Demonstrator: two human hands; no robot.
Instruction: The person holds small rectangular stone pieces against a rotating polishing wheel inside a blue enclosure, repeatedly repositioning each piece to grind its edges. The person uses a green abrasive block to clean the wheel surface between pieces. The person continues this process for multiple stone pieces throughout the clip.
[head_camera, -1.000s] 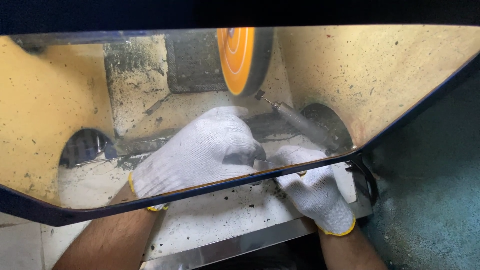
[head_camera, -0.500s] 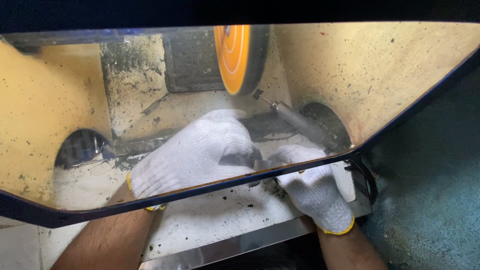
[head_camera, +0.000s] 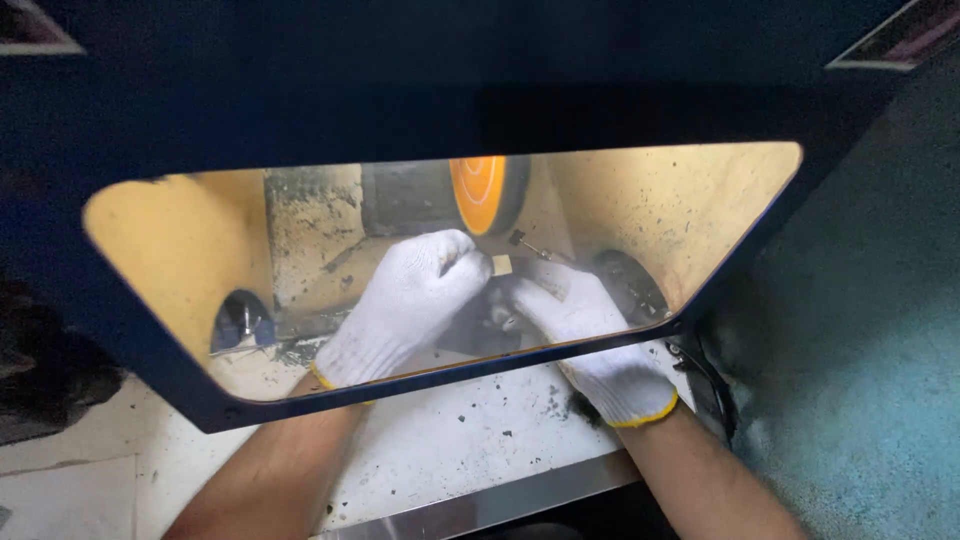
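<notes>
Both my hands wear white knit gloves with yellow cuffs and reach inside a dark blue cabinet through its wide opening. My left hand (head_camera: 405, 300) is closed, and its fingertips pinch a small pale square piece (head_camera: 501, 263). My right hand (head_camera: 580, 325) grips the same piece from the right side. The piece sits just below an orange polishing wheel (head_camera: 483, 192) at the back of the cabinet, apart from it by a small gap.
The cabinet's dark blue rim (head_camera: 440, 385) crosses in front of my wrists. Yellow-stained inner walls (head_camera: 190, 250) surround the wheel. A thin metal rod (head_camera: 540, 250) sticks out right of the wheel. A dusty white bench top (head_camera: 450, 450) lies below, with a green-blue wall (head_camera: 860, 350) to the right.
The view has pulled back and risen, showing more of the cabinet hood. My hands have lifted closer to the wheel, and the small pale piece between the fingertips has come into sight.
</notes>
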